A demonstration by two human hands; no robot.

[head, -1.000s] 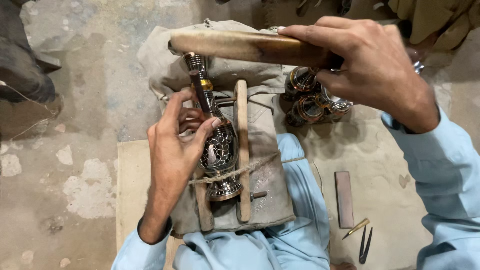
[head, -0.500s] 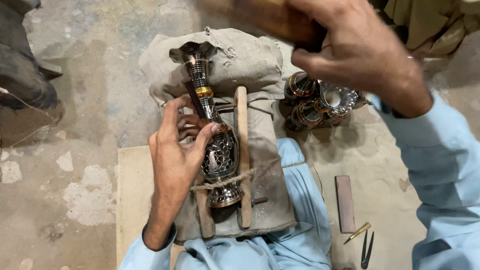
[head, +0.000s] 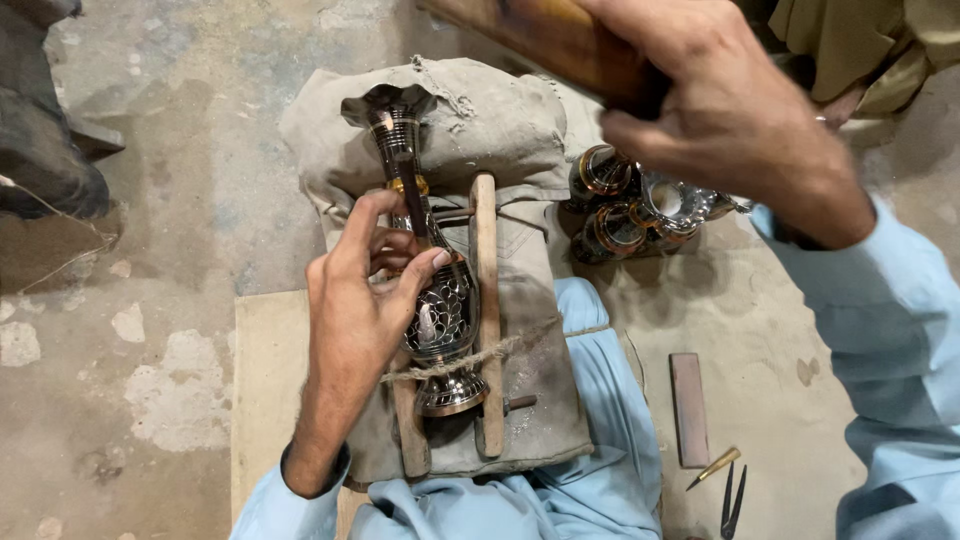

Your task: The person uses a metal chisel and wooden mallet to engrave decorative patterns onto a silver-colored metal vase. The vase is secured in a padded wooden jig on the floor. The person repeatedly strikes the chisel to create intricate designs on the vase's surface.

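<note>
Brass-and-black, the engraved vase (head: 432,290) lies on its side between two wooden slats (head: 487,310), tied down with twine over a coarse cloth pad (head: 500,130). Over the vase's belly the left hand (head: 360,300) pinches a slim tool against the metal. Above the vase, the right hand (head: 730,110) is clenched round a wooden mallet handle (head: 560,40). Right of the vase sit more shiny vessels (head: 640,210).

Rough, stained concrete floor (head: 180,150), patched pale in spots; a tan board (head: 265,380) lies on it, in dim, even light.
</note>
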